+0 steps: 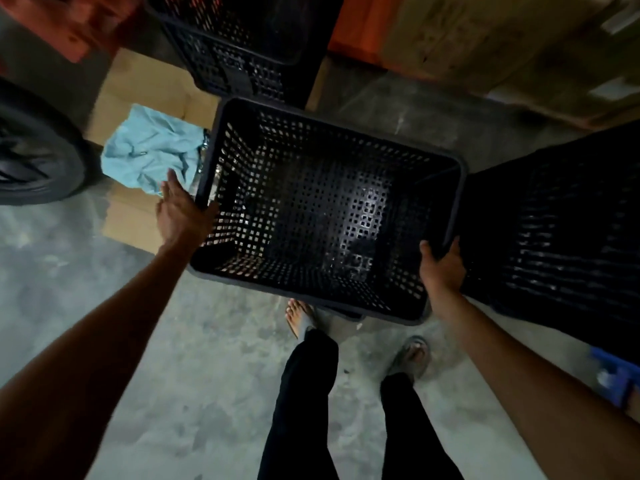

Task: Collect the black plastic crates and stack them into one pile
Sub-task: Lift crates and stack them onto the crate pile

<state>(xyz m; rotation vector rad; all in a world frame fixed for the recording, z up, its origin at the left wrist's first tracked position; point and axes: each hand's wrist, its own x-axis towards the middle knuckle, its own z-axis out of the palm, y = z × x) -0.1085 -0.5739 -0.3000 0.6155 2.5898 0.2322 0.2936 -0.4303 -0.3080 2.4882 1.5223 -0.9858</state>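
Note:
A black perforated plastic crate (450, 161) is tilted above the concrete floor in the middle of the head view, its open top facing me. My right hand (441, 268) grips its right rim near the front corner. My left hand (180, 209) is at the crate's left wall with fingers spread, thumb close to the rim; I cannot tell if it touches. A second black crate (239, 60) stands behind it. Another black crate (568, 237) sits at the right, close beside the held one.
A flattened cardboard box (149, 84) with a light blue cloth (149, 150) lies on the floor at left. A tyre (38, 150) is at the far left. Brown cartons (502, 46) stand at the back right. My legs and feet are below the crate.

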